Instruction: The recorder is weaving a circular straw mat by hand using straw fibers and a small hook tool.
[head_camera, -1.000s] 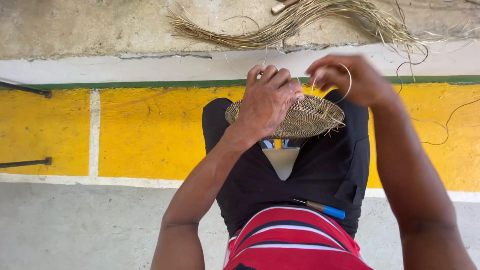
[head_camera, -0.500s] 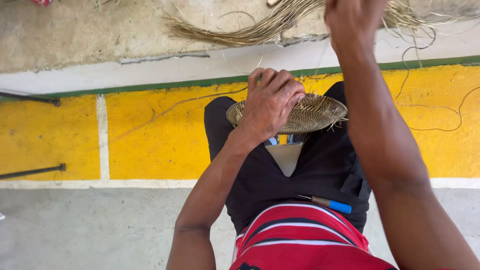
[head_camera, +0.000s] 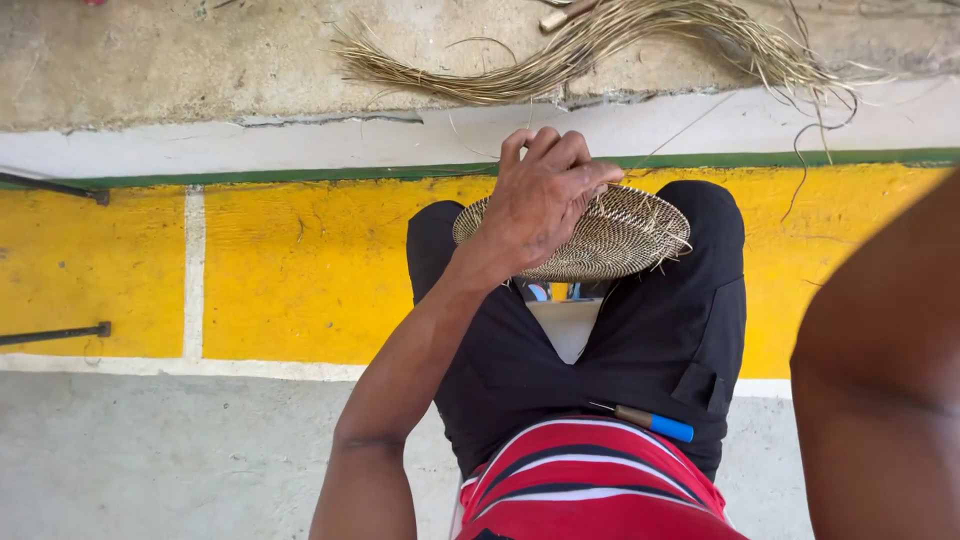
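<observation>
A round woven straw disc (head_camera: 610, 238) rests on my knees, which are in black trousers. My left hand (head_camera: 545, 195) lies on the disc's left half, fingers curled over its top edge, gripping it. A thin straw strand (head_camera: 690, 125) runs from the disc up and to the right. My right hand is out of the frame; only the right forearm (head_camera: 880, 370) shows, raised close to the camera at the right edge.
A bundle of loose straw fibres (head_camera: 600, 45) lies on the concrete beyond a yellow painted kerb (head_camera: 300, 270). A tool with a blue handle (head_camera: 650, 422) rests on my lap. Dark metal bars (head_camera: 55, 333) lie at the left.
My right hand rose from beside the disc, pulling a strand upward, and left the frame. The left hand kept its hold on the disc.
</observation>
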